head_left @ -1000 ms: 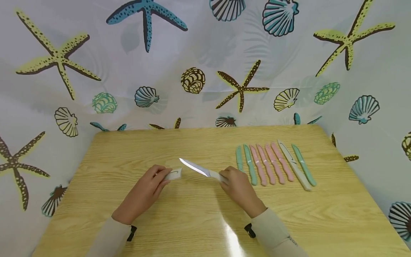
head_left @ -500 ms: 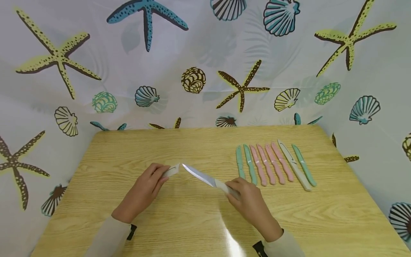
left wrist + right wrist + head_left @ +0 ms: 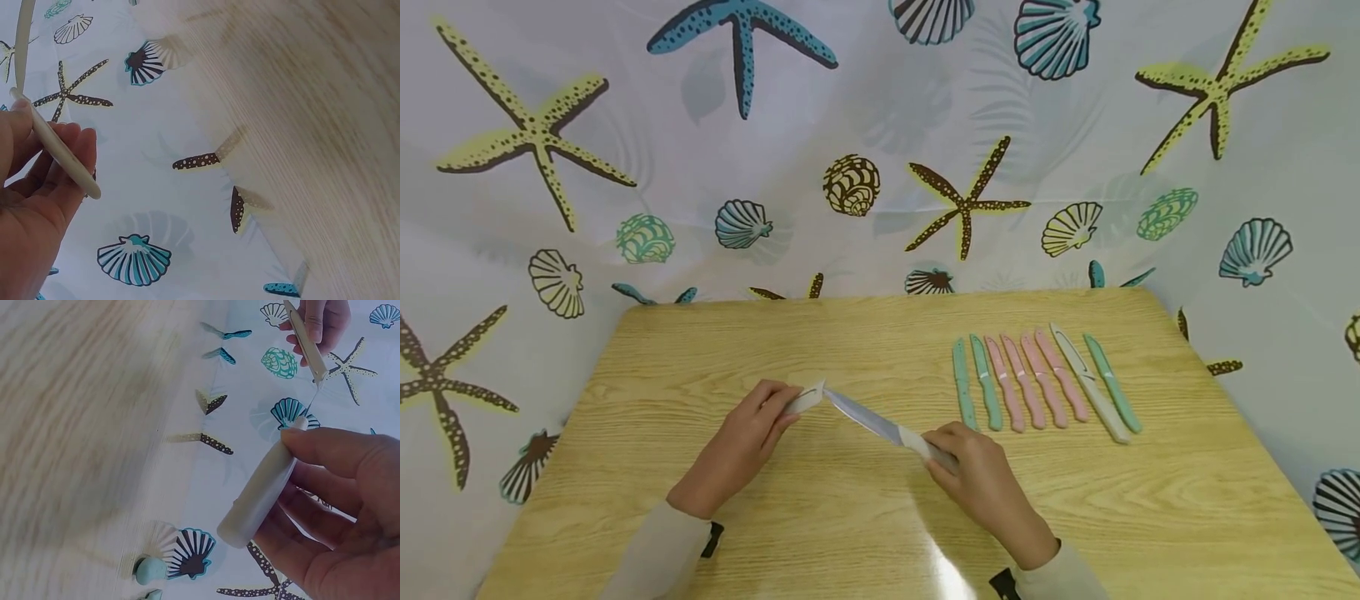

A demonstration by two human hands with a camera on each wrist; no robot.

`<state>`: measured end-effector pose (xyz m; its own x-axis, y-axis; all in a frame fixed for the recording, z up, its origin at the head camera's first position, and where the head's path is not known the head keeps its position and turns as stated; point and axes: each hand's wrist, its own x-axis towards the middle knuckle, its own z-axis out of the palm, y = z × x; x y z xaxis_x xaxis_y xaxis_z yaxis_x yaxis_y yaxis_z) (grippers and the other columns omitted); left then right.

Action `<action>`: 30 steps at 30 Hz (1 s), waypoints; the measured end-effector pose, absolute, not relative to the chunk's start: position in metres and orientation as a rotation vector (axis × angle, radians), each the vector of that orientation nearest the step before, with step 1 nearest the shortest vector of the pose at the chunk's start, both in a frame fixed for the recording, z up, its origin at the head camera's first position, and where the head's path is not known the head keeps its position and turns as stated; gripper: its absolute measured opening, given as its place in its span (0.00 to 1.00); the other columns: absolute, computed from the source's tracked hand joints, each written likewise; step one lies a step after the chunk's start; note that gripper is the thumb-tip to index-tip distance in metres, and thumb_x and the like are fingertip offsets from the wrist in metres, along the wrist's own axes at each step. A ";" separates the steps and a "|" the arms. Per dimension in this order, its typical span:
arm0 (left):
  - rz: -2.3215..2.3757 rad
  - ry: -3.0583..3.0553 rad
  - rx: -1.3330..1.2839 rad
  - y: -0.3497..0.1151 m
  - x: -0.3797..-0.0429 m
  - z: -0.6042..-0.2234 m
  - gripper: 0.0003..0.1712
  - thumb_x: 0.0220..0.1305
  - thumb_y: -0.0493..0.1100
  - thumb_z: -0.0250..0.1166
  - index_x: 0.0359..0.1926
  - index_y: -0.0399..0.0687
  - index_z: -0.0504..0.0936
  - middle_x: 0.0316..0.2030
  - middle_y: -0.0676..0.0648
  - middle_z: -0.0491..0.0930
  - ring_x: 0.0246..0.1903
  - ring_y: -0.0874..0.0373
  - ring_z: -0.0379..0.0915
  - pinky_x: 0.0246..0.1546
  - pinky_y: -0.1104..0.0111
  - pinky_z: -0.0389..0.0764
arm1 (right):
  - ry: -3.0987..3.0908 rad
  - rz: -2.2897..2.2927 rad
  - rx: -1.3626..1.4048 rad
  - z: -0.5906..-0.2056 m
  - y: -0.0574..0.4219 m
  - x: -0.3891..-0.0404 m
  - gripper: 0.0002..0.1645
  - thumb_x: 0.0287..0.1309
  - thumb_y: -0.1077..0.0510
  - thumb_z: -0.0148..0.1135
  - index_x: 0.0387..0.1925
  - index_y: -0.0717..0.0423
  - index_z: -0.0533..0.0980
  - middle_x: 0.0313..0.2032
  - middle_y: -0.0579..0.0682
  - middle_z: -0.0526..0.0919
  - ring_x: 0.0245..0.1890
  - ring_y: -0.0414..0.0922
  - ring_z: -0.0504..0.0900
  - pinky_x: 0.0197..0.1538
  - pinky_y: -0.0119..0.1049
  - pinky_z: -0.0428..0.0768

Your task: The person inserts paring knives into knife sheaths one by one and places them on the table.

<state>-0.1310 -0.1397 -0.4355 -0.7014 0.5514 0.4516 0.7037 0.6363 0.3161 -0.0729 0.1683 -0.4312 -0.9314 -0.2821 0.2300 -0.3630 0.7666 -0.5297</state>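
Note:
My left hand (image 3: 747, 442) pinches a white knife sheath (image 3: 806, 398) between thumb and fingers, its mouth facing right. In the right wrist view the sheath (image 3: 305, 342) shows as a long pale sleeve. My right hand (image 3: 985, 479) grips the white handle (image 3: 917, 442) of a knife whose bare steel blade (image 3: 867, 417) points left and away. The blade's tip is at the sheath's mouth; whether it is just inside I cannot tell. Both are held above the table. Part of the handle (image 3: 259, 494) sticks out of my right hand in the right wrist view.
On the right of the wooden table (image 3: 685, 350) lies a row of sheathed knives: green knives (image 3: 981, 375), several pink knives (image 3: 1026, 379), a longer white knife (image 3: 1093, 387) and a green knife (image 3: 1112, 383) at the end. A sea-patterned cloth (image 3: 850, 100) hangs behind.
My right hand first drew back right and toward me, then the knife came left until its tip met the sheath's mouth. My left hand tilted the sheath slightly. The row of knives stayed put.

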 end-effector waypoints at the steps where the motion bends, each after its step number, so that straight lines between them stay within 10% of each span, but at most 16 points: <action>1: -0.687 -2.550 -1.009 -0.140 -0.131 -0.435 0.19 0.67 0.39 0.56 0.58 0.39 0.72 0.50 0.47 0.69 0.42 0.61 0.69 0.36 0.71 0.76 | -2.826 0.882 0.523 -0.431 0.169 -0.073 0.17 0.47 0.62 0.69 0.42 0.62 0.81 0.39 0.51 0.80 0.32 0.41 0.79 0.31 0.29 0.77; 13: -0.808 -2.677 -1.011 -0.137 -0.127 -0.434 0.19 0.63 0.36 0.60 0.55 0.39 0.73 0.48 0.44 0.70 0.42 0.57 0.69 0.38 0.69 0.75 | -2.768 0.610 0.671 -0.427 0.179 -0.076 0.18 0.40 0.68 0.72 0.38 0.63 0.81 0.37 0.53 0.80 0.34 0.44 0.77 0.34 0.32 0.78; 21: -1.691 -3.028 -0.327 -0.120 -0.121 -0.432 0.33 0.63 0.71 0.44 0.55 0.53 0.69 0.49 0.53 0.69 0.46 0.60 0.71 0.46 0.62 0.74 | -2.733 0.516 0.795 -0.429 0.178 -0.077 0.18 0.43 0.67 0.70 0.40 0.62 0.81 0.39 0.53 0.79 0.35 0.46 0.76 0.37 0.35 0.77; 30: -1.341 -3.011 -0.667 -0.109 -0.122 -0.432 0.27 0.70 0.63 0.40 0.55 0.51 0.70 0.47 0.53 0.70 0.42 0.61 0.68 0.42 0.66 0.74 | -2.693 0.505 0.783 -0.435 0.179 -0.078 0.18 0.43 0.70 0.69 0.41 0.63 0.79 0.40 0.55 0.78 0.37 0.49 0.75 0.39 0.36 0.77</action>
